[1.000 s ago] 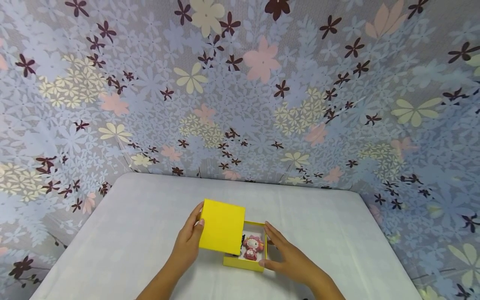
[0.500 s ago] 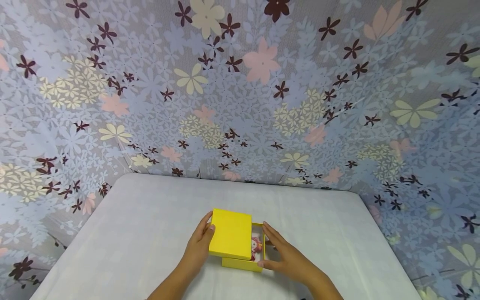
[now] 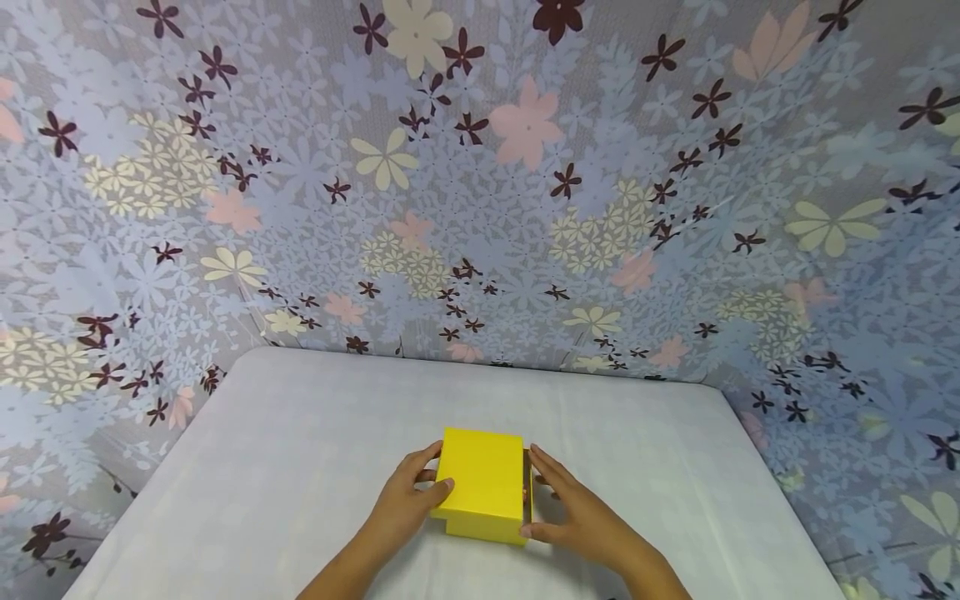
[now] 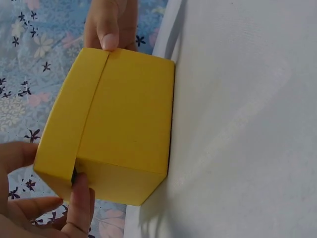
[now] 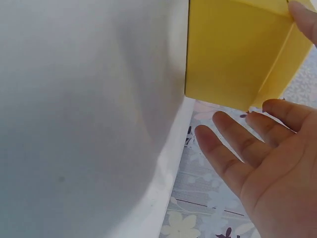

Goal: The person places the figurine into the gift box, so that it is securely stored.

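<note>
A yellow lid (image 3: 480, 471) sits nearly over the yellow box (image 3: 486, 528), shifted a little to the left. My left hand (image 3: 405, 498) holds the lid by its left side, thumb on top; in the left wrist view a finger (image 4: 79, 201) reaches under the lid's rim. At the box's right side, my right hand (image 3: 581, 515) grips it with the thumb near the front corner and a finger near the back one. The other fingers stay apart from the box in the right wrist view. Through the narrow gap at right, only a sliver of the inside shows; the pink figurine is mostly hidden.
A white sheet covers the table (image 3: 337, 400) around the box. Flowered wallpaper (image 3: 465, 208) rises behind the table's far edge and along its sides. A small dark thing shows at the bottom edge of the head view.
My left hand has brought the lid right and down over the box, covering the pink figurine almost wholly. My right hand has stayed at the box's right side.
</note>
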Tool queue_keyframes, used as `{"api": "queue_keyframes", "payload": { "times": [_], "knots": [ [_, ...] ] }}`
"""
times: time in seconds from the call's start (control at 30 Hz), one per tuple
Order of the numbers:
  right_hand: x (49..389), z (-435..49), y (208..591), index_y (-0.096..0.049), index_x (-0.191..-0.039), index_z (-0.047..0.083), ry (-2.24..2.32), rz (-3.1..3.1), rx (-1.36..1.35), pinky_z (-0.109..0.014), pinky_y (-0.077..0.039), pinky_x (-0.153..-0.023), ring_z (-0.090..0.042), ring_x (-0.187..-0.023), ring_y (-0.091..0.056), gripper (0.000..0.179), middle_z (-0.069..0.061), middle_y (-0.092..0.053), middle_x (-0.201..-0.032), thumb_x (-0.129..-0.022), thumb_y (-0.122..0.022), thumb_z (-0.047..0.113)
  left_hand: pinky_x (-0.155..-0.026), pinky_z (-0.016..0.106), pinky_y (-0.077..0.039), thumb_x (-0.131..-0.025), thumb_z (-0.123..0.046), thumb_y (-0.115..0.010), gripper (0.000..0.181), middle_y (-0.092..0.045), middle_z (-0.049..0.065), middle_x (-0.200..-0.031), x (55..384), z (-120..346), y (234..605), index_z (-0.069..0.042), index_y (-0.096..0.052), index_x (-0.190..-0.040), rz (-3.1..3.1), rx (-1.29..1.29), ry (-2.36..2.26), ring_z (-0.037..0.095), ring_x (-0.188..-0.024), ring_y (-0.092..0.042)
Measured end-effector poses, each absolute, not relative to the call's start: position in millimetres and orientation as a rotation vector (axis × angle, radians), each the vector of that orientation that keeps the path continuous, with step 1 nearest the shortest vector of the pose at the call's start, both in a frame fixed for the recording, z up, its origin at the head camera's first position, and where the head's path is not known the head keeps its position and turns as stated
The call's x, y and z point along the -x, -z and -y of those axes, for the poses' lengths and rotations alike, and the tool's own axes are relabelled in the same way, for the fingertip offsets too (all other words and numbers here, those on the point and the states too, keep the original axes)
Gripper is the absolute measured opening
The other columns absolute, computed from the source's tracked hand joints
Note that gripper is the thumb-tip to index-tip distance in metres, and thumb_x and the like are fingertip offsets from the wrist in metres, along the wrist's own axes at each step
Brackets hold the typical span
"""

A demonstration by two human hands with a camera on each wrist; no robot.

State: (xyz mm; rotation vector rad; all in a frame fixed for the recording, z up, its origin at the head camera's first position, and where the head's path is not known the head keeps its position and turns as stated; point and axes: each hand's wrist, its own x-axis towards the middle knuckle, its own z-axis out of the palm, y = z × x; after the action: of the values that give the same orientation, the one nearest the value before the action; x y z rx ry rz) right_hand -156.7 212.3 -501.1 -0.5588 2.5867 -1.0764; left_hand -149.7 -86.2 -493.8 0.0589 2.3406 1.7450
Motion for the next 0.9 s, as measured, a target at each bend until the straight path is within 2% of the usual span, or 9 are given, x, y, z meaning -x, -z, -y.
{"api": "queue_keyframes", "payload": {
  "times": [0.17, 0.23, 0.3, 0.4, 0.5, 0.67, 0.77, 0.9],
  "knots": [
    [152.7, -216.2, 496.6, -0.011, -0.16, 0.046, 1.017, -2.618, 0.548, -0.067, -0.032, -0.118, -0.033, -0.155, -0.024, 0.102, 0.009, -0.011, -0.171, -0.082, -0.075, 0.061, -0.08, 0.035, -0.058, -0.088, -0.04, -0.078, 0.082, -0.051, 0.013, -0.148, 148.9, 88.2, 492.5, -0.024, -0.038, -0.157, -2.31, -0.156, -1.684, 0.022, -0.1, -0.064],
    [150.6, -217.6, 494.5, -0.011, -0.161, 0.044, 1.021, -2.613, 0.556, -0.067, -0.031, -0.118, -0.034, -0.155, -0.024, 0.101, 0.007, -0.012, -0.171, -0.084, -0.076, 0.058, -0.074, 0.034, -0.059, -0.087, -0.04, -0.08, 0.085, -0.051, 0.016, -0.146, 148.6, 89.2, 493.1, -0.026, -0.036, -0.158, -2.292, -0.196, -1.67, 0.021, -0.089, -0.064],
    [148.5, -218.6, 492.8, -0.01, -0.162, 0.043, 1.037, -2.6, 0.566, -0.065, -0.035, -0.117, -0.034, -0.153, -0.029, 0.101, 0.005, -0.013, -0.171, -0.086, -0.075, 0.055, -0.072, 0.032, -0.058, -0.085, -0.041, -0.081, 0.086, -0.052, 0.016, -0.145, 148.4, 89.4, 493.7, -0.028, -0.036, -0.158, -2.296, -0.211, -1.648, 0.02, -0.087, -0.064],
    [146.7, -219.0, 491.4, -0.009, -0.162, 0.041, 1.081, -2.577, 0.577, -0.059, -0.04, -0.115, -0.032, -0.15, -0.037, 0.101, 0.002, -0.014, -0.171, -0.087, -0.076, 0.053, -0.071, 0.031, -0.058, -0.084, -0.042, -0.082, 0.087, -0.052, 0.015, -0.144, 148.5, 88.7, 495.0, -0.029, -0.038, -0.157, -2.307, -0.227, -1.625, 0.019, -0.087, -0.065],
    [146.4, -217.9, 491.9, -0.01, -0.163, 0.036, 1.114, -2.589, 0.592, -0.053, -0.044, -0.114, -0.03, -0.148, -0.04, 0.1, 0.002, -0.015, -0.171, -0.088, -0.073, 0.055, -0.071, 0.029, -0.06, -0.084, -0.042, -0.082, 0.087, -0.05, 0.013, -0.148, 149.0, 87.3, 495.9, -0.025, -0.039, -0.157, -2.325, -0.255, -1.617, 0.02, -0.089, -0.066],
    [146.8, -214.9, 495.0, -0.02, -0.163, 0.03, 1.133, -2.605, 0.619, -0.043, -0.049, -0.112, -0.022, -0.151, -0.035, 0.09, 0.012, -0.009, -0.17, -0.091, -0.066, 0.059, -0.07, 0.022, -0.058, -0.085, -0.039, -0.082, 0.086, -0.044, 0.009, -0.156, 149.8, 85.6, 497.3, -0.018, -0.04, -0.156, -2.397, -0.319, -1.583, 0.021, -0.103, -0.063],
    [146.6, -213.5, 496.7, -0.024, -0.162, 0.03, 1.126, -2.597, 0.637, -0.042, -0.049, -0.112, -0.02, -0.153, -0.03, 0.085, 0.018, -0.005, -0.17, -0.092, -0.065, 0.058, -0.07, 0.02, -0.057, -0.085, -0.038, -0.082, 0.086, -0.041, 0.008, -0.159, 149.6, 85.0, 499.0, -0.016, -0.039, -0.157, -2.442, -0.35, -1.551, 0.022, -0.113, -0.059],
    [147.0, -212.0, 497.7, -0.025, -0.162, 0.028, 1.112, -2.604, 0.663, -0.045, -0.048, -0.112, -0.023, -0.153, -0.029, 0.084, 0.016, -0.005, -0.17, -0.093, -0.064, 0.057, -0.069, 0.019, -0.056, -0.085, -0.037, -0.082, 0.089, -0.033, 0.004, -0.164, 148.6, 84.9, 500.2, -0.016, -0.035, -0.159, -2.472, -0.383, -1.521, 0.023, -0.12, -0.057]
  ]
}}
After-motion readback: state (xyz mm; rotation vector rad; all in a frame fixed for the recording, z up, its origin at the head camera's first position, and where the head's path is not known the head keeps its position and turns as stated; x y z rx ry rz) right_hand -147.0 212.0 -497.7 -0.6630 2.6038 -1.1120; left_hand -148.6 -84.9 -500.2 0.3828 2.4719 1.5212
